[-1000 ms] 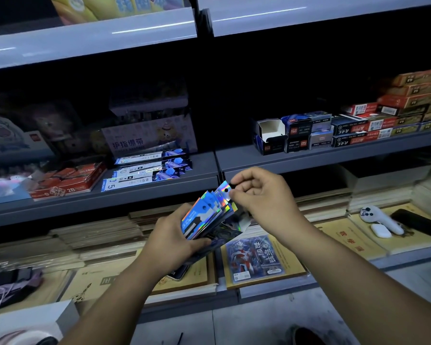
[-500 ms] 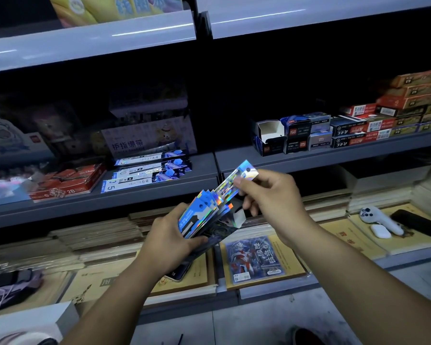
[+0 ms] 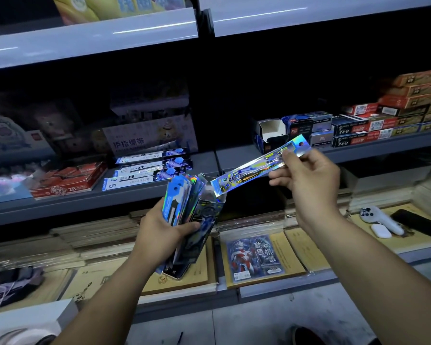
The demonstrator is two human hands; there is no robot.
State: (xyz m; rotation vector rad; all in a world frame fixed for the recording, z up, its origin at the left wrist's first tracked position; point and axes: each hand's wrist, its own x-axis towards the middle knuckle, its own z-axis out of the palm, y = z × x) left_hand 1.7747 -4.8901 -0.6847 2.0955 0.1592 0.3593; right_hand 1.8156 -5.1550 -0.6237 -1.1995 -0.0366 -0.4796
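My left hand (image 3: 163, 229) grips a bundle of several long, shiny blue holographic packets (image 3: 182, 200) together with a dark open box (image 3: 205, 220), in front of the lower shelves. My right hand (image 3: 309, 183) pinches one single holographic packet (image 3: 251, 169) by its upper end and holds it slanted, its lower end just right of the bundle's top. The single packet is fully clear of the bundle.
The middle shelf (image 3: 159, 190) carries similar packets (image 3: 149, 168), red pencil boxes (image 3: 67, 181), and on the right an open carton (image 3: 271, 135) beside stacked small boxes (image 3: 383, 120). The bottom shelf holds notebooks (image 3: 261, 260), a white toy (image 3: 381, 219) and a dark phone (image 3: 421, 226).
My right hand pulled one packet up and to the right out of the bundle, until it came free. My left hand kept hold of the bundle and tilted it slightly.
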